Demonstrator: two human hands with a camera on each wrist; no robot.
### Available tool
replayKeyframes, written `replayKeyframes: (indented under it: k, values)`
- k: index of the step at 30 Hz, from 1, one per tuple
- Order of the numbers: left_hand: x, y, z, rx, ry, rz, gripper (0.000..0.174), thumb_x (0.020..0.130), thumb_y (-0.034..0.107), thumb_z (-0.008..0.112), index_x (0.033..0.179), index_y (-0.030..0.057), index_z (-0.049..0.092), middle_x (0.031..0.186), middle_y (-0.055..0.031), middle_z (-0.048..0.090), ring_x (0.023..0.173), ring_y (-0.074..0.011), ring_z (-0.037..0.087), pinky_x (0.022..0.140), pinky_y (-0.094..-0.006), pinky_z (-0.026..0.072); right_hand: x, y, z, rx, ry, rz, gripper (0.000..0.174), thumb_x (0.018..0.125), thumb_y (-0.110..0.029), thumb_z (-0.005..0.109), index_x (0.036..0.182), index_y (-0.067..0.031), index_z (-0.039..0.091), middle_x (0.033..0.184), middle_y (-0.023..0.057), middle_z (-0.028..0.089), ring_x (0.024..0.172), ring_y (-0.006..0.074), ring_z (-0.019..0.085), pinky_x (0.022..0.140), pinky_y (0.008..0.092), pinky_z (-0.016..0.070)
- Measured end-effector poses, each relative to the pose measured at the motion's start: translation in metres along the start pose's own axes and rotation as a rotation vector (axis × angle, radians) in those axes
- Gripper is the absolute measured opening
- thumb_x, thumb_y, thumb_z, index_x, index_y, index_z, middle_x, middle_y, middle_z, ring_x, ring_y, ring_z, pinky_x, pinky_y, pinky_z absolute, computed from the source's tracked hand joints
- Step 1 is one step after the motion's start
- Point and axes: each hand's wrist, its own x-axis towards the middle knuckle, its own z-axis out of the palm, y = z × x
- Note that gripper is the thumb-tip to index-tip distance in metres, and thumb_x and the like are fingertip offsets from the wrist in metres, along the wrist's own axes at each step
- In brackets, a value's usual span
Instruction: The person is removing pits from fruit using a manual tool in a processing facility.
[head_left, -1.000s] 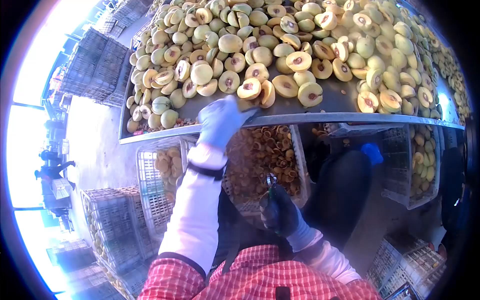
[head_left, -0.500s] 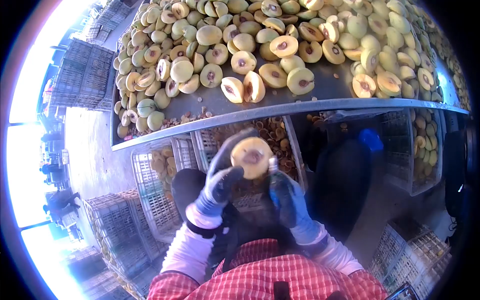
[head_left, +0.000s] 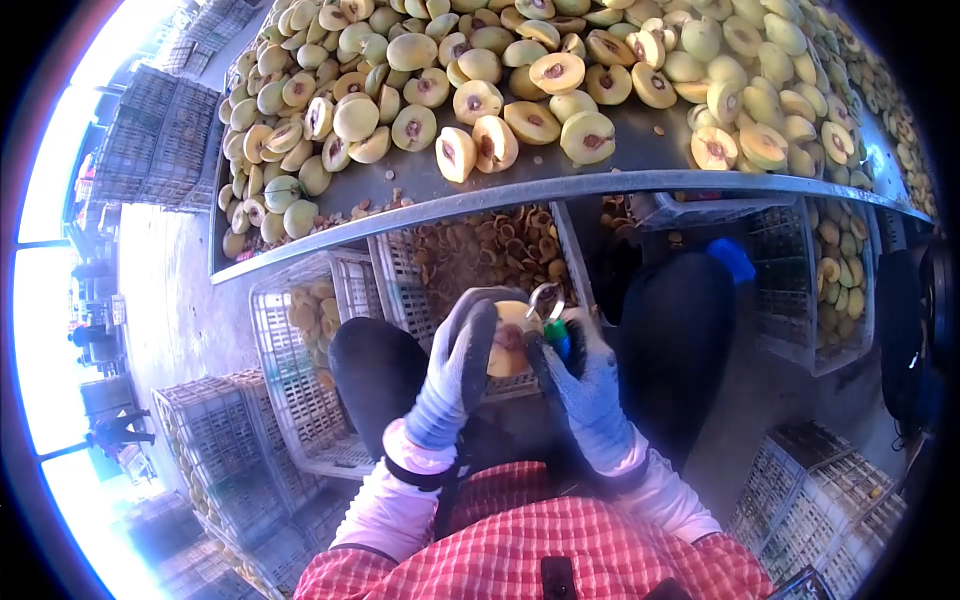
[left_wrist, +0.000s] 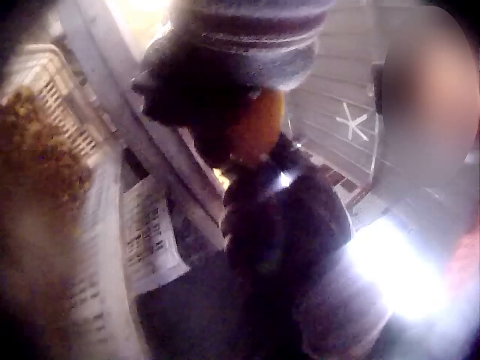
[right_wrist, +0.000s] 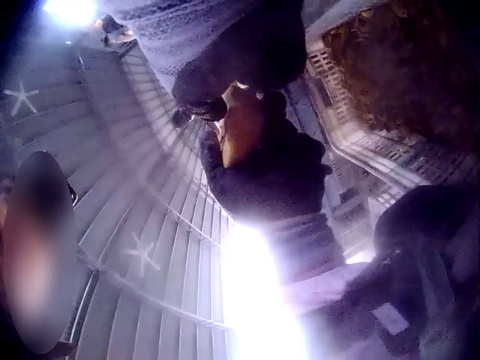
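Note:
Both gloved hands meet above the wearer's lap in the head view. The left hand (head_left: 456, 362) grips a halved yellow fruit (head_left: 508, 340), its brown centre facing up. Close against the fruit's right side, the right hand (head_left: 588, 380) holds a small tool (head_left: 547, 302) with a shiny metal ring and a green and blue handle. Orange flesh of the fruit (left_wrist: 259, 127) shows between the dark gloves in the left wrist view. In the right wrist view the fruit (right_wrist: 241, 127) sits in the left hand (right_wrist: 274, 172), under the right hand (right_wrist: 232, 56).
A metal table (head_left: 400, 222) heaped with halved fruit stands in front. Below its edge is a crate (head_left: 400, 290) of brown scooped pieces. Other crates (head_left: 300, 370) stand at the left and right, and stacked crates (head_left: 820, 500) at the lower right. Dark-clad knees flank the hands.
The left hand came back from the table's edge with a fruit half in its grip and now holds it beside the tool. The right hand moved up to the fruit.

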Motion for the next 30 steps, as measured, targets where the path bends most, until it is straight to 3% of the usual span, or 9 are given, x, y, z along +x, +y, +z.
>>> replayKeyframes:
  k: [1,2,5,6,9,12,14,17,30]
  values:
    - [0.002,-0.011,-0.010,0.210,-0.136,0.198,0.052,0.100,0.042,0.036,0.108,-0.0035,0.059,0.106,-0.0101,0.061,0.093,-0.0185,0.060,0.084,-0.0291,0.0467,0.001,-0.001,0.000,-0.047,0.070,-0.092,0.021,0.087,-0.017,0.066,0.099,-0.0030,0.056,0.082,0.0118,0.059,0.068,0.0160,0.055,0.065,0.0289,0.0463]
    - [0.003,-0.016,-0.017,0.087,-0.234,0.147,0.036,0.088,0.020,0.053,0.114,-0.0049,0.054,0.103,-0.0142,0.060,0.091,-0.0248,0.060,0.081,-0.0319,0.0482,0.002,0.003,0.002,0.003,0.036,-0.081,0.026,0.085,-0.018,0.069,0.102,-0.0045,0.056,0.086,0.0089,0.058,0.073,0.0120,0.055,0.067,0.0278,0.0469]
    - [0.000,-0.029,-0.020,0.012,-0.099,-0.135,0.062,0.069,0.000,0.077,0.124,-0.0034,0.049,0.105,-0.0174,0.059,0.093,-0.0306,0.061,0.080,-0.0342,0.0493,-0.002,0.020,0.005,0.234,-0.069,0.228,0.028,0.084,-0.016,0.070,0.106,-0.0037,0.056,0.086,0.0056,0.058,0.079,0.0102,0.055,0.070,0.0273,0.0470]
    - [0.002,-0.025,-0.016,0.069,-0.058,-0.010,0.061,0.071,0.003,0.076,0.125,-0.0026,0.049,0.106,-0.0170,0.059,0.094,-0.0295,0.061,0.081,-0.0336,0.0491,-0.004,0.022,0.010,0.379,-0.030,0.266,0.028,0.085,-0.015,0.069,0.106,-0.0028,0.055,0.087,0.0045,0.057,0.081,0.0099,0.054,0.071,0.0264,0.0466]
    - [-0.002,0.004,0.011,-0.554,0.119,-0.190,0.042,0.097,0.033,0.050,0.123,0.0011,0.053,0.114,-0.0102,0.058,0.104,-0.0188,0.057,0.091,-0.0297,0.0457,-0.012,0.021,0.022,0.690,0.076,0.356,0.024,0.087,-0.012,0.066,0.105,-0.0010,0.055,0.091,0.0032,0.057,0.084,0.0094,0.053,0.073,0.0246,0.0456]
    - [-0.015,-0.019,0.016,-0.546,0.220,-0.291,0.045,0.098,0.038,0.048,0.124,0.0022,0.052,0.113,-0.0090,0.058,0.104,-0.0152,0.056,0.090,-0.0285,0.0457,-0.015,0.014,0.010,0.157,-0.097,0.095,0.019,0.089,-0.013,0.063,0.100,-0.0008,0.054,0.081,0.0113,0.058,0.074,0.0171,0.060,0.064,0.0304,0.0469]
    - [-0.018,-0.008,0.019,-0.315,0.232,-0.202,0.044,0.098,0.037,0.049,0.124,0.0016,0.053,0.113,-0.0091,0.058,0.103,-0.0152,0.056,0.090,-0.0282,0.0458,-0.015,0.001,0.002,0.031,-0.141,0.018,0.017,0.090,-0.016,0.061,0.095,-0.0015,0.053,0.074,0.0181,0.056,0.067,0.0297,0.062,0.060,0.0357,0.0467]
    - [-0.016,-0.006,0.034,-0.158,0.363,-0.001,0.042,0.099,0.033,0.046,0.118,-0.0021,0.056,0.110,-0.0119,0.061,0.098,-0.0189,0.059,0.088,-0.0296,0.0465,-0.016,-0.010,-0.004,-0.160,-0.173,-0.081,0.019,0.091,-0.019,0.059,0.095,-0.0020,0.053,0.075,0.0187,0.059,0.071,0.0350,0.063,0.060,0.0374,0.0472]
    - [-0.016,0.002,0.034,-0.215,0.269,-0.078,0.031,0.097,0.023,0.050,0.114,-0.0023,0.057,0.103,-0.0103,0.062,0.094,-0.0152,0.058,0.084,-0.0282,0.0474,-0.034,0.020,0.009,-0.014,-0.088,-0.163,0.027,0.093,-0.019,0.055,0.110,0.0014,0.054,0.078,0.0198,0.061,0.072,0.0379,0.061,0.063,0.0419,0.0462]
